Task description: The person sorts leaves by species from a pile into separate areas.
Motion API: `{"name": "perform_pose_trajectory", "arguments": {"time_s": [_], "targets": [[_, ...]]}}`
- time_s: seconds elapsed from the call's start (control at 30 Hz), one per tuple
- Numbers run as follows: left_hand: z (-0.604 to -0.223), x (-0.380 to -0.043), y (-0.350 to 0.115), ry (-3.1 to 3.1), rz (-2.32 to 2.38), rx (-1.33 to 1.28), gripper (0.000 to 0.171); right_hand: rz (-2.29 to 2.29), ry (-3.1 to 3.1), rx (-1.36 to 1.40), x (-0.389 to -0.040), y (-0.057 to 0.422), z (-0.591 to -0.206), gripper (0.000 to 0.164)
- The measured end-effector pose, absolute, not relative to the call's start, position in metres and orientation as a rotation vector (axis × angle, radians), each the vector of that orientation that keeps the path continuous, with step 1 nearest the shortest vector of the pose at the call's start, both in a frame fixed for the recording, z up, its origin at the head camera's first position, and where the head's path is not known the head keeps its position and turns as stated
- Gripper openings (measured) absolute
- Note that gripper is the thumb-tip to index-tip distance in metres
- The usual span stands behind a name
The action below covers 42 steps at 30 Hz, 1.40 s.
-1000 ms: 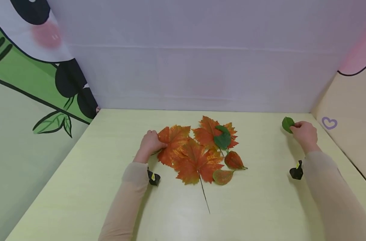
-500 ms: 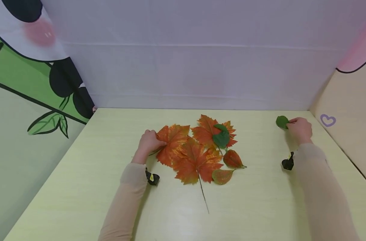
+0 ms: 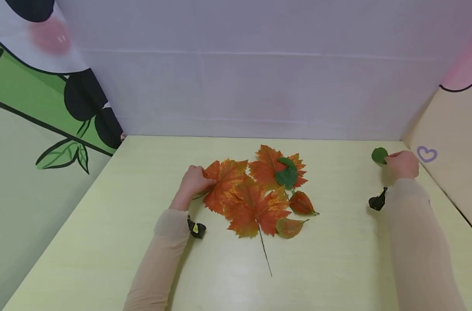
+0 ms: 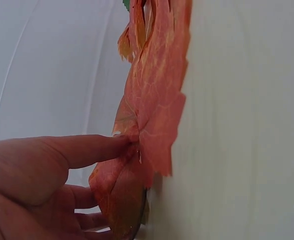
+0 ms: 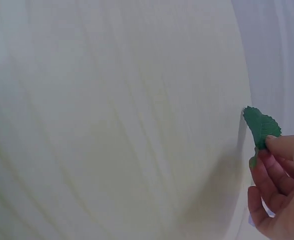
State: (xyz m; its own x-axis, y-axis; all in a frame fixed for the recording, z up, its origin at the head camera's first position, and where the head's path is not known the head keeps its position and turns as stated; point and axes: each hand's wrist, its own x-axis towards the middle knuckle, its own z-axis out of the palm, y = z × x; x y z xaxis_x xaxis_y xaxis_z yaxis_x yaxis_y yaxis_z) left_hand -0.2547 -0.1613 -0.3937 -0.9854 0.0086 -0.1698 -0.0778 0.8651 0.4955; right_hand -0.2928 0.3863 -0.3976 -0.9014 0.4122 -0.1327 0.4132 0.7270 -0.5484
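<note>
Left of centre in the head view, the left hand pinches a broad, jagged orange fabric-like leaf; at right, the right hand pinches a small, round, serrated green leaf. The step seems to be holding them apart; moving either would call for light fingers.

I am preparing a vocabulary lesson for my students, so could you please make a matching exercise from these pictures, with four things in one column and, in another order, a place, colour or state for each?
Column 1
1. Left hand
2. Right hand
3. Purple heart outline
4. Table top

Column 2
A. pinches a small green leaf
B. is pale yellow
C. pinches an orange leaf at the left of the group
D. is on the right side wall

Right pairs
1-C, 2-A, 3-D, 4-B
</note>
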Motion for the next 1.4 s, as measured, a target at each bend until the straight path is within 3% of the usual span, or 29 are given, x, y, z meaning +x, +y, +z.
{"name": "perform_pose_trajectory", "arguments": {"time_s": [0.47,0.73,1.1,1.4], "targets": [[-0.391,-0.255,-0.159,2.872,0.784,-0.073,0.042,-0.909,2.911,0.745,-0.294,0.388,-0.399,0.047],[-0.391,-0.255,-0.159,2.879,0.762,-0.066,0.044,-0.784,2.983,0.571,-0.3,0.376,-0.387,0.045],[-0.392,-0.257,-0.16,2.893,0.744,-0.041,0.041,-0.638,3.007,0.072,-0.309,0.299,-0.377,0.038],[-0.393,-0.256,-0.159,2.89,0.759,-0.06,0.04,-0.718,2.996,-0.101,-0.312,0.251,-0.383,0.031]]}}
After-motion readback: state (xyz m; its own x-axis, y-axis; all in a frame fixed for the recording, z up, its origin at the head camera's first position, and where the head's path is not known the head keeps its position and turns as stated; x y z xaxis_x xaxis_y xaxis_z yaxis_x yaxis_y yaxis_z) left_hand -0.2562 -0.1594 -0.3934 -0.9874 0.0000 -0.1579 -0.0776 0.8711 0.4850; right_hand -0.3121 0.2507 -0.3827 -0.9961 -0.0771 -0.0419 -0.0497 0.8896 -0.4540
